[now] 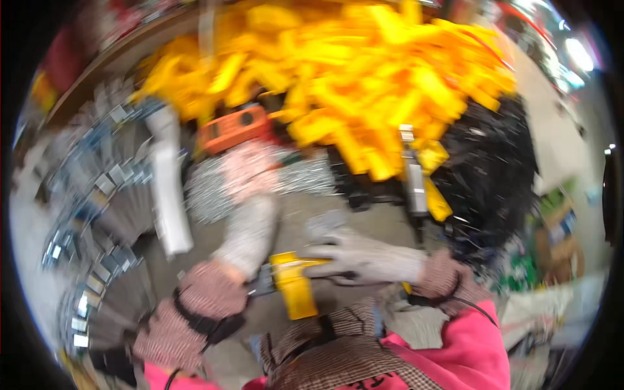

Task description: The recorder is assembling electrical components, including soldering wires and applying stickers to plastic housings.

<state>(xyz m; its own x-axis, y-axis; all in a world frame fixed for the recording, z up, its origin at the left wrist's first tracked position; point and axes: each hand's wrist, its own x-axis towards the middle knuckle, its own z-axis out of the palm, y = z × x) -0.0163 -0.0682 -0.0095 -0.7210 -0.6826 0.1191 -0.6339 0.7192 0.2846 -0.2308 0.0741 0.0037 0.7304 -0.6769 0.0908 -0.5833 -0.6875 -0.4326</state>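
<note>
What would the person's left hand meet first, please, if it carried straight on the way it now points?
Most likely the heap of small silvery metal parts that the gloved left hand is already reaching into, with the orange tool just beyond; blur leaves depth uncertain.

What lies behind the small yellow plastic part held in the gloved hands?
Behind the small yellow plastic part lies a patch of silvery metal pieces, then a big heap of yellow plastic parts. The left hand covers some of the pieces; the picture is blurred.
</note>
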